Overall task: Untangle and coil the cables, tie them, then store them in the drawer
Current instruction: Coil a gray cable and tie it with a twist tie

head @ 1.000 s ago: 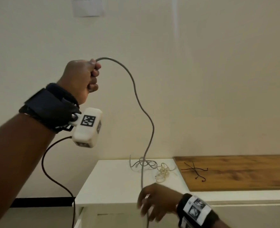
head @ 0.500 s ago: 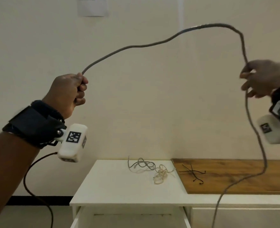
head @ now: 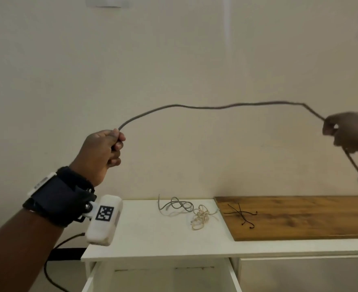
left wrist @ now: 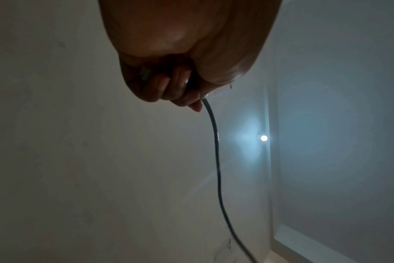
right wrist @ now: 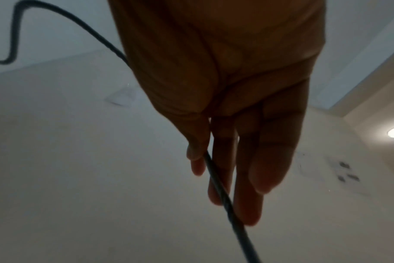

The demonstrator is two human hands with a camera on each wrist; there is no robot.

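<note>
A long grey cable point(head: 216, 107) spans the air between my two hands in a low arch. My left hand point(head: 116, 144) is a fist gripping one end of it, above the cabinet's left edge; the left wrist view shows the cable point(left wrist: 217, 160) leaving the curled fingers point(left wrist: 169, 85). My right hand point(head: 332, 129), blurred at the far right edge, pinches the cable, which then drops past the wrist. In the right wrist view the thumb point(right wrist: 196, 151) presses the cable point(right wrist: 225, 201) against the fingers. A grey cable tangle point(head: 176, 207) and a cream cord tangle point(head: 201, 217) lie on the white cabinet top point(head: 152, 239).
Thin black ties point(head: 242, 214) lie crossed on a wooden board point(head: 300, 218) on the cabinet's right part. Below the top, a white drawer point(head: 161, 279) stands pulled out. A plain wall rises behind. A black lead hangs from my left wrist camera point(head: 104, 222).
My right hand rose from the cabinet's front to the right, drawing the cable out, then dropped a little. The cable's high arch has flattened. My left hand has kept its grip.
</note>
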